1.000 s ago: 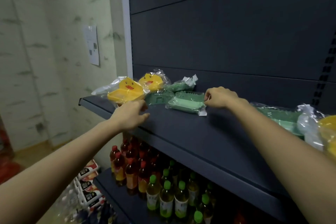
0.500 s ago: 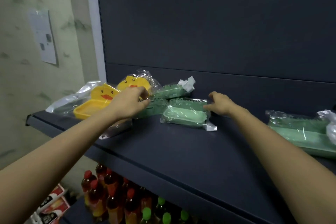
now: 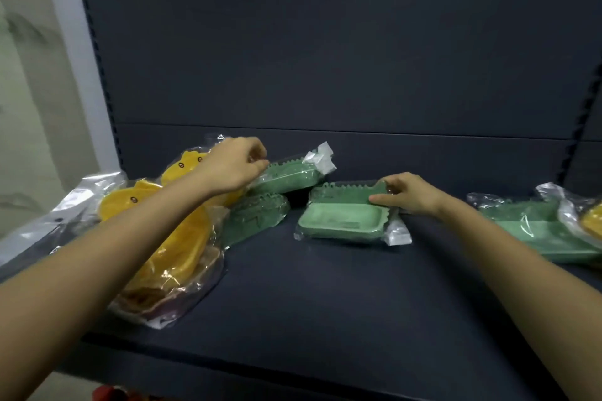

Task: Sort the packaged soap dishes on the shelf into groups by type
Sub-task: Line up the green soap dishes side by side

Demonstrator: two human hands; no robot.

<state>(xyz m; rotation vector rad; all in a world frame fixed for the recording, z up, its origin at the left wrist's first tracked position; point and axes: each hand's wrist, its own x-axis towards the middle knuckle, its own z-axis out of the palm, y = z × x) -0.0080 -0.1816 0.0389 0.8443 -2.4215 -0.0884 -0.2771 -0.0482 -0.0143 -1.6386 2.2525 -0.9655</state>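
Hands both pinching bagged green soap dishes: left hand (image 3: 233,163) grips the stacked top one (image 3: 286,174), right hand (image 3: 407,195) the flat middle one (image 3: 345,221).

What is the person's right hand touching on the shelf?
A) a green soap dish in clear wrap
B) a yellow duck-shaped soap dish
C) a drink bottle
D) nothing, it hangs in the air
A: the right hand pinches the back edge of the wrapped green soap dish lying flat mid-shelf, while the yellow duck dishes sit far off at the left, under the other arm.
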